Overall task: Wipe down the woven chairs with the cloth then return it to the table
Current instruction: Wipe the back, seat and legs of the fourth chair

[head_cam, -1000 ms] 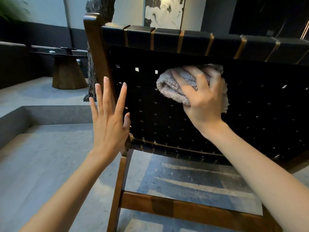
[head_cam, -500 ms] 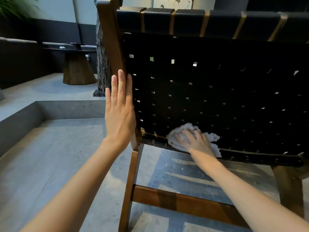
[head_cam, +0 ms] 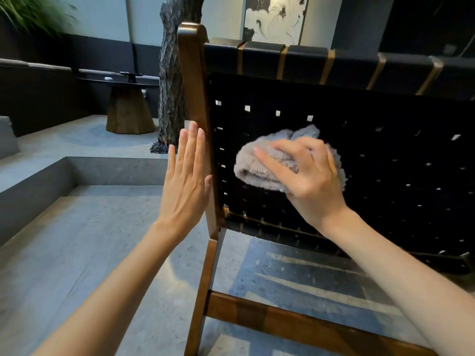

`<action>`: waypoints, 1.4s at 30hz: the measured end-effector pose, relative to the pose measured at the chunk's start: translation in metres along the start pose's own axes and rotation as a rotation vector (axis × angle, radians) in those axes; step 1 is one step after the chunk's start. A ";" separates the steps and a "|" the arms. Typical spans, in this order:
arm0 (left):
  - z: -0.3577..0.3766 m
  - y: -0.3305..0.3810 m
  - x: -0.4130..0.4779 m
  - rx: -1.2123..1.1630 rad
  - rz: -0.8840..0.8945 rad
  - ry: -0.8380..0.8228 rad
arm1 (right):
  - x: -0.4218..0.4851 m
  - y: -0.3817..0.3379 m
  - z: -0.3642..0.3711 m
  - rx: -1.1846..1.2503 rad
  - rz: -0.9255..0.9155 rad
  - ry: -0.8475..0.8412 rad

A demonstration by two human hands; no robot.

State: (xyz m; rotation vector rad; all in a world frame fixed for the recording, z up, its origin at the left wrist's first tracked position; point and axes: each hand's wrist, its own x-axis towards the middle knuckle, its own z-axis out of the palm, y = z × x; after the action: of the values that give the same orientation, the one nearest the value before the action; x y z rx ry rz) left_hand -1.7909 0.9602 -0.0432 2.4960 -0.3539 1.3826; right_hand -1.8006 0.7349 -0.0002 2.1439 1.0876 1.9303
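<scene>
- Right fingers are curled over a bunched grey cloth, the index finger stretched furthest toward the left and the others bent across the top of the wad.
- The right hand grips that cloth and presses it flat against the black woven back of the chair, about mid-height and toward its left side.
- Left fingers are straight and pressed close together, tips pointing up.
- The left hand is upright and flat just beside the chair's wooden upright, with the thumb tip at the edge of the wood. I cannot tell whether the palm touches it.
- The top rail is wrapped in black straps, with bands of wood showing between them.
- Down low, a wooden crossbar joins the legs above the grey floor.
- Further back on the left, a dark-topped table stands on a chunky wooden base, well apart from the cloth.
- A rough tree trunk rises behind the chair's upright.
- A pale, swirled wall panel hangs beyond the top rail.
- Blurred green leaves show in the far left corner.
</scene>
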 end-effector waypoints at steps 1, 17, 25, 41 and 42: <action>-0.002 -0.003 0.000 0.005 -0.002 0.001 | 0.016 0.002 0.002 -0.033 0.012 0.058; -0.005 -0.016 0.001 0.060 0.044 -0.066 | -0.076 -0.058 0.100 -0.243 0.088 -0.557; -0.021 -0.016 -0.001 0.053 0.077 -0.112 | -0.078 -0.083 0.102 0.168 0.547 -1.124; -0.042 -0.033 -0.006 0.035 0.021 -0.164 | 0.095 -0.102 0.075 0.344 0.729 0.182; -0.042 -0.034 -0.004 0.021 0.022 -0.161 | 0.095 -0.103 0.079 0.367 0.731 0.195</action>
State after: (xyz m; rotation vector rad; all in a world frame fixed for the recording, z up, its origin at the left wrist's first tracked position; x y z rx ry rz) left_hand -1.8147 1.0071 -0.0293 2.6364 -0.4021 1.2017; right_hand -1.7802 0.8935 0.0141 2.9127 0.7824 2.4130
